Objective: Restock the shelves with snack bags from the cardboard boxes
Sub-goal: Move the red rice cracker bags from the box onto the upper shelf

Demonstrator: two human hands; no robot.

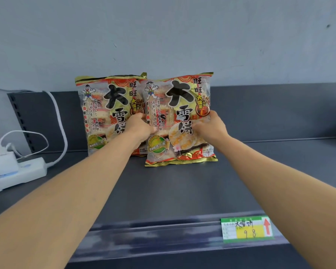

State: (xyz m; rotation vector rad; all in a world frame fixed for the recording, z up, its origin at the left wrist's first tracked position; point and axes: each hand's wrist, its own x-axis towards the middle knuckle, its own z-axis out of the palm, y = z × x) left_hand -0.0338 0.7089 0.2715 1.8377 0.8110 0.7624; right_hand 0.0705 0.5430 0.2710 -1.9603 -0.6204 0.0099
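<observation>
**Rice cracker bag held upright on shelf**

The front rice cracker bag (180,105) stands on the dark shelf (182,187). My left grip (142,127) and right grip (211,127) clasp its side edges. It overlaps a second bag (105,113) behind it. A power strip (17,171) lies at the left.

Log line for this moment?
step: shelving | left hand: grips front snack bag | right hand: grips it too | rear snack bag: upright on shelf

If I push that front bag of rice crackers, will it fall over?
Probably, yes: the front bag stands on a thin bottom edge, held by the left hand and right hand. It likely feels light and puffy, since the clear wrapper shows separate crackers. The shiny plastic may slip on the smooth shelf.
</observation>
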